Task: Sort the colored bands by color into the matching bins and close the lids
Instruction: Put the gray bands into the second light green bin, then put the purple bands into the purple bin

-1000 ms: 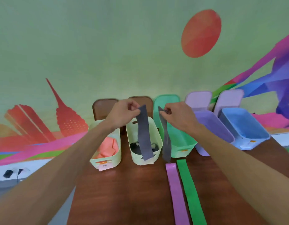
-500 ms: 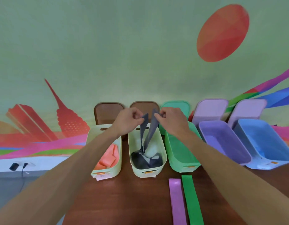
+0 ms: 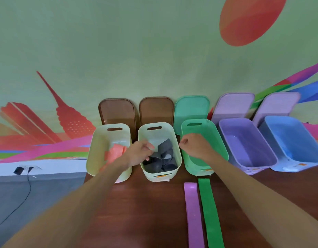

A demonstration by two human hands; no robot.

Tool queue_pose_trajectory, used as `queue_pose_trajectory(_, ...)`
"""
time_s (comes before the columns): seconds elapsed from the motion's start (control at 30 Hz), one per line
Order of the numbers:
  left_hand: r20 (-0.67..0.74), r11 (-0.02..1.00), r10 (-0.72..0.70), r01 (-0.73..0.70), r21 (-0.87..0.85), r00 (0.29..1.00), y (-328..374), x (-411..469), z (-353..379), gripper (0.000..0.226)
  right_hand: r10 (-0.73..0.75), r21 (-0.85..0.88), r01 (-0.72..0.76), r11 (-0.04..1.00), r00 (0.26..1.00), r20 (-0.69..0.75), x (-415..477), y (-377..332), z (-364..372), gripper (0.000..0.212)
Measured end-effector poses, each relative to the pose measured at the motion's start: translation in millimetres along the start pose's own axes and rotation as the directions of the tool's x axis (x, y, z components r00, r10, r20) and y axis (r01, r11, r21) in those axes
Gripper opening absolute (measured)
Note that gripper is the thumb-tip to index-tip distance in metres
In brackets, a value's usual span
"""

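Grey bands (image 3: 161,160) lie crumpled inside the second pale yellow bin (image 3: 176,140). My left hand (image 3: 139,153) hovers over that bin's left rim with its fingers loosely apart, touching no band that I can make out. My right hand (image 3: 193,145) is curled shut and holds nothing, above the gap between this bin and the green bin (image 3: 220,140). A purple band (image 3: 192,212) and a green band (image 3: 211,212) lie flat side by side on the brown table (image 3: 145,212). Orange bands (image 3: 115,153) sit in the leftmost pale bin (image 3: 95,145).
A lilac bin (image 3: 267,151) and a blue bin (image 3: 308,147) stand to the right, both open. Lids lean on the wall behind: two brown lids (image 3: 117,111), a green lid (image 3: 191,108) and two lilac lids (image 3: 233,106). A cable (image 3: 27,187) trails on the floor at left.
The grey band I held up by both ends has dropped into the second pale bin. Both hands have let go and lowered; the right hand has drawn right toward the green bin.
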State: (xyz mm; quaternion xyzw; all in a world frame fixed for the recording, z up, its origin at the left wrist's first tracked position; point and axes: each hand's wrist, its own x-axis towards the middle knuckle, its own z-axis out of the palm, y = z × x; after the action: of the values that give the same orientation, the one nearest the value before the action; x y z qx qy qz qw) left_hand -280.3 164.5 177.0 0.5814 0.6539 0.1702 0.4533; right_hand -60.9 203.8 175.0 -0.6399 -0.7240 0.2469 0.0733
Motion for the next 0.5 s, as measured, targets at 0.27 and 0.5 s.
queue_pose_trajectory(0.27, 0.123, 0.997, 0.071, -0.066, -0.040, 0.990, -27.3, -45.0, 38.3, 0.020, 0.080, -0.070, -0.068, 0.995, 0.982, 0.174, -79.0, 42.3, 29.3, 0.031)
queue_pose_trajectory(0.5, 0.275, 1.000, 0.016, -0.019, 0.010, 0.961, -54.0, -61.4, 94.3, 0.020, 0.243, -0.115, -0.221, 0.969, 0.938, 0.247, -130.7, 93.3, 49.0, 0.033)
